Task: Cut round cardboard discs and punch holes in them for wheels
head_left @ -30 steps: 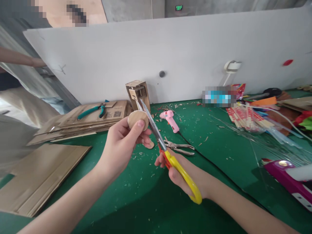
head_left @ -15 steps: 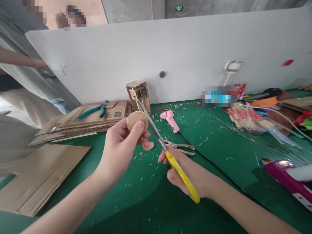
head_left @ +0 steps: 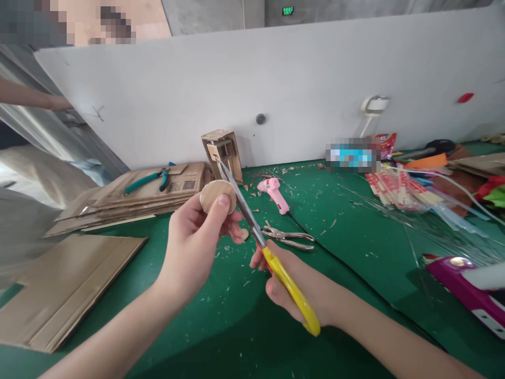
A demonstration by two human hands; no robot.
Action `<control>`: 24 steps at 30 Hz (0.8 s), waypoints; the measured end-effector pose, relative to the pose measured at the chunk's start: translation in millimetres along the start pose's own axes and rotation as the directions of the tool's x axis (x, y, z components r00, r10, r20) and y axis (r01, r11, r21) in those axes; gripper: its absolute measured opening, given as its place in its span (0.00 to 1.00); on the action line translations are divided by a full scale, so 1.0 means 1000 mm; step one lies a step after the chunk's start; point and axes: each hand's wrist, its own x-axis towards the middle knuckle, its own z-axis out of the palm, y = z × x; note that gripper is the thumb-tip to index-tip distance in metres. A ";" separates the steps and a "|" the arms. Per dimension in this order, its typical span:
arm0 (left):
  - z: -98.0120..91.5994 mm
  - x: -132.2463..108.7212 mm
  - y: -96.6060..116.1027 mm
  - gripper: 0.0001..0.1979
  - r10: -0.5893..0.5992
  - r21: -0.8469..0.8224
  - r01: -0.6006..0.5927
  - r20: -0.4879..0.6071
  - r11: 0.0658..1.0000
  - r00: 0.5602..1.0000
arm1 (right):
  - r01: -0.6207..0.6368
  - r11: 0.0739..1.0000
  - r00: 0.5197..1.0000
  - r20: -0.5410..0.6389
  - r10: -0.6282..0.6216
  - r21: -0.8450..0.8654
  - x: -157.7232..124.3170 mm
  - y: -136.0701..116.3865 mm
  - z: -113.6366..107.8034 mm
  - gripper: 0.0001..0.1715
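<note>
Between thumb and fingers, my left hand (head_left: 195, 239) pinches a round cardboard disc (head_left: 216, 200) with its flat face toward me. A pair of scissors (head_left: 288, 284) with yellow handles is in my right hand (head_left: 294, 276), its fingers wrapped round the grips. The blades point up and away, passing close along the disc's right edge; whether they touch it I cannot tell. Below my left fingertips lies a small cardboard disc (head_left: 244, 234). Beyond the blade tips a small cardboard box (head_left: 232, 163) with parts inside stands against the white board.
A pink glue gun (head_left: 276, 196) and metal hole-punch pliers (head_left: 290, 238) lie on the green table. Teal-handled pliers (head_left: 144, 181) rest on stacked cardboard (head_left: 114, 205) at left. A purple device (head_left: 457, 281) and craft supplies (head_left: 410, 192) occupy the right. Another person's arm (head_left: 33, 96) shows far left.
Both hands, with the disc and scissors, have shifted slightly left in the picture, and so has the background. Red on the scissors' grip now shows beside my right fingers.
</note>
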 end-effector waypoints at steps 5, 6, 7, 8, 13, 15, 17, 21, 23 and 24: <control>-0.001 0.000 0.000 0.07 0.034 0.019 -0.034 0.007 0.999 0.999 | -0.094 0.995 0.994 -0.054 0.091 -0.045 0.000 0.005 0.006 0.21; -0.002 0.000 0.000 0.07 0.040 0.021 -0.040 0.009 0.999 0.999 | -0.117 0.991 0.992 -0.054 0.114 -0.060 0.001 0.006 0.007 0.20; -0.002 0.001 -0.001 0.07 0.045 0.024 -0.045 0.011 0.999 0.999 | -0.133 0.988 0.990 -0.051 0.130 -0.075 0.001 0.008 0.007 0.19; -0.003 0.001 -0.001 0.07 0.049 0.027 -0.050 0.014 0.998 0.999 | -0.141 0.986 0.989 -0.051 0.137 -0.090 0.002 0.009 0.007 0.19; -0.004 0.003 -0.002 0.07 0.057 0.032 -0.058 0.038 0.998 0.998 | -0.136 0.977 0.989 -0.078 0.124 -0.163 0.003 0.013 0.007 0.20; -0.005 0.004 -0.002 0.07 0.055 0.033 -0.056 0.048 0.998 0.997 | -0.134 0.975 0.989 -0.088 0.120 -0.175 0.004 0.012 0.007 0.20; -0.006 0.005 -0.001 0.07 0.050 0.033 -0.052 0.063 0.998 0.997 | -0.126 0.973 0.988 -0.108 0.106 -0.194 0.004 0.011 0.007 0.20; -0.010 0.012 -0.001 0.07 0.029 0.046 -0.034 0.104 0.998 0.994 | -0.156 0.947 0.985 -0.118 0.127 -0.281 0.005 0.012 0.001 0.19; -0.014 0.016 -0.001 0.08 0.017 0.061 -0.025 0.128 0.998 0.992 | -0.168 0.936 0.984 -0.111 0.140 -0.309 0.006 0.013 -0.003 0.19; -0.015 0.018 -0.002 0.08 0.009 0.067 -0.018 0.139 0.998 0.990 | -0.170 0.933 0.984 -0.108 0.143 -0.316 0.006 0.013 -0.005 0.20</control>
